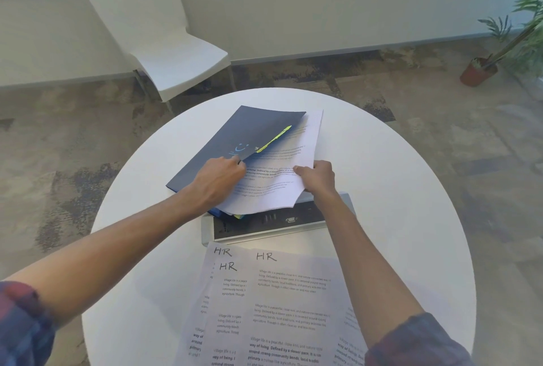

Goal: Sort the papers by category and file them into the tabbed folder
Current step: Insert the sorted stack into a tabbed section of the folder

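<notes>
Blue folder (223, 142) cover lifted by left fingers (235, 164); right fingers (302, 171) pinch papers (273, 180).

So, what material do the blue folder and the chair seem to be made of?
The blue folder: probably thin matte card, since its lifted cover bends in a smooth curve. The chair: looks like moulded white plastic with a smooth satin surface, on thin legs that may be metal.

Table (396, 189) bare at 3 and 9 o'clock: free passage. Folder (223, 142) blocks 12, socket box (264, 224) centre, HR sheets (273, 307) cover 6. Chair (152, 33) beyond rim at 11, plant (482, 68) at 2.
</notes>
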A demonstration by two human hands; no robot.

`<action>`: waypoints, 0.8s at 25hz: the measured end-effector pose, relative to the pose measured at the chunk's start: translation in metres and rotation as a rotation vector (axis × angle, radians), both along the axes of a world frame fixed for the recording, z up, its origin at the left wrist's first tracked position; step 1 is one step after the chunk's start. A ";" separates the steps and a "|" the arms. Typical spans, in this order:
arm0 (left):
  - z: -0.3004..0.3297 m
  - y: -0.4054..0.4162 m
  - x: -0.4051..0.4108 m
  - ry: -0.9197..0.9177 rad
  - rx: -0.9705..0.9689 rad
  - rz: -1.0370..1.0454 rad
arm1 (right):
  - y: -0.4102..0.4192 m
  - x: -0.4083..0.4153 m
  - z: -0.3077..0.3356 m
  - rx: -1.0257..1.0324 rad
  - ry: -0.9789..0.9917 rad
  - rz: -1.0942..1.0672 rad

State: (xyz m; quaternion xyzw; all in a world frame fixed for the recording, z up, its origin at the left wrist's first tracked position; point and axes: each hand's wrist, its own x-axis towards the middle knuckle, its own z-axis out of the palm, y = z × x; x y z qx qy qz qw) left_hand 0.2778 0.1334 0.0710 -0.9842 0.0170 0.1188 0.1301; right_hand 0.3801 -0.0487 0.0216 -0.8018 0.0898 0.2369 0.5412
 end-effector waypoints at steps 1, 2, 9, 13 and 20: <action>0.000 -0.003 0.000 0.010 -0.004 -0.002 | 0.001 -0.002 0.000 -0.002 -0.017 -0.014; 0.001 -0.006 0.001 0.011 -0.007 -0.004 | 0.002 -0.005 0.000 -0.003 -0.035 -0.027; 0.009 -0.020 0.008 -0.040 -0.082 0.016 | 0.038 -0.020 -0.007 -0.031 -0.093 0.000; 0.008 -0.020 0.012 -0.061 -0.115 0.060 | 0.047 -0.021 -0.004 -0.054 -0.137 0.037; 0.006 -0.031 0.007 -0.064 -0.157 0.043 | 0.058 -0.017 -0.001 -0.165 -0.113 0.094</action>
